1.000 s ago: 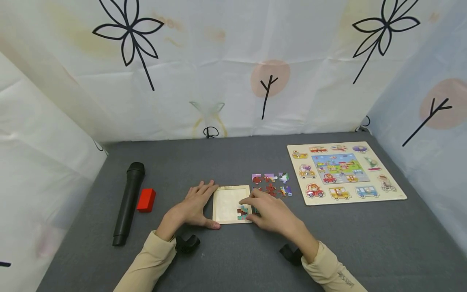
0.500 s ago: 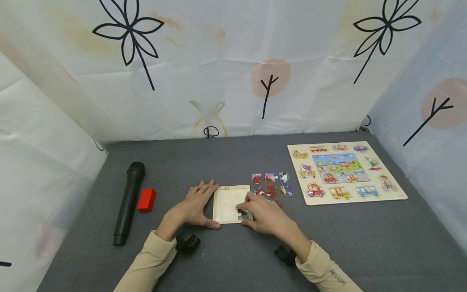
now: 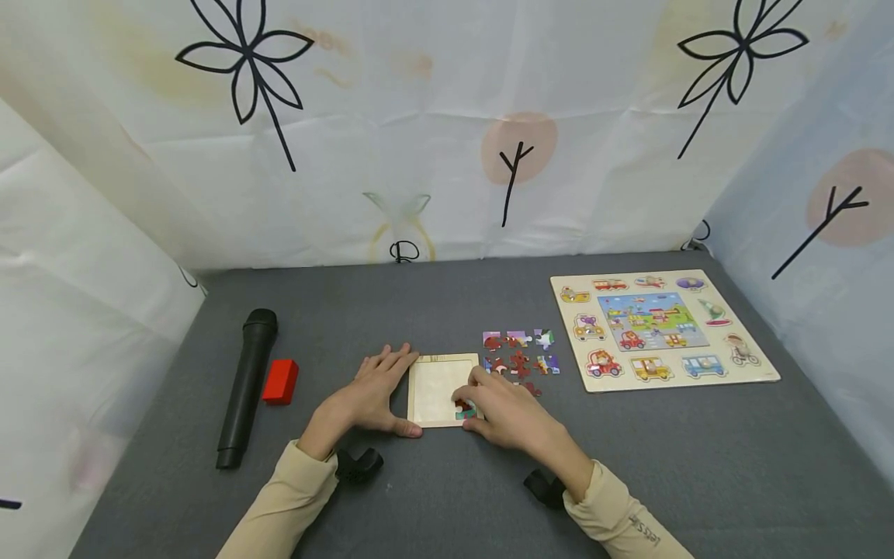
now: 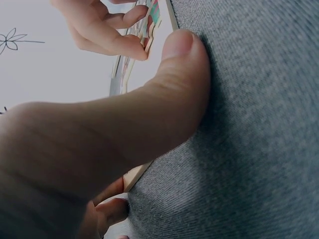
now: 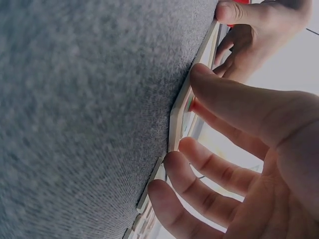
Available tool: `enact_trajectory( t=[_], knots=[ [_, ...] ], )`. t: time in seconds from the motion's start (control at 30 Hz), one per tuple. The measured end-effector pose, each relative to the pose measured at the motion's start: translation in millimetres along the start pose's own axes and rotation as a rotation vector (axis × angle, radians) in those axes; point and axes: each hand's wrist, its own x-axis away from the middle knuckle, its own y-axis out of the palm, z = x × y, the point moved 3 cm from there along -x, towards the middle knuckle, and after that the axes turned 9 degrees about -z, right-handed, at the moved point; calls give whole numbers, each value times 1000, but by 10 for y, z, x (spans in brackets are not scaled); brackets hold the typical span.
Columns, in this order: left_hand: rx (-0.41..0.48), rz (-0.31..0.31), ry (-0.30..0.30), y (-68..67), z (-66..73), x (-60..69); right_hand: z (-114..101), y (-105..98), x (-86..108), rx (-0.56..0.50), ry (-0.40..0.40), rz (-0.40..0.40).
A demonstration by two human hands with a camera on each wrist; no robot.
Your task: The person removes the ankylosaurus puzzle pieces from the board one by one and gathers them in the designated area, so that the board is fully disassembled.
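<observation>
A small square wooden puzzle tray (image 3: 433, 388) lies flat on the grey table. My left hand (image 3: 375, 394) rests against its left side with spread fingers, the thumb at the near corner and a fingertip by the far corner. In the tray's near right corner sits a red-and-teal jigsaw piece (image 3: 464, 410), partly covered by my right hand (image 3: 508, 410). That hand holds the piece between index finger and thumb, the thumb along the tray's near edge. In the right wrist view its other fingers (image 5: 179, 169) hang loosely beyond the tray's side.
Several loose jigsaw pieces (image 3: 518, 362) lie right of the tray, partly hidden by my right hand. A vehicle picture board (image 3: 580, 365) stands further right. At left lie a black microphone (image 3: 244, 392) and a red block (image 3: 280, 382). Patterned cloth (image 3: 447, 140) hangs behind.
My right hand has moved slightly left over the corner piece, uncovering a red piece beside the tray. It has barely moved in the last half second. The left hand stays put.
</observation>
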Motion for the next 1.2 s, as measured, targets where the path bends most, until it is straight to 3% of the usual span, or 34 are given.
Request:
enact_trajectory(
  t=[0.57, 0.97, 1.2],
  knots=[
    [-5, -6, -11, -10, 9, 9, -17, -27, 40, 14, -37, 53],
    [-13, -5, -19, -4, -16, -11, -33, -39, 9, 11, 2, 9],
    [-12, -5, -15, -5, -10, -9, -29, -52, 5, -7, -10, 28]
  ],
)
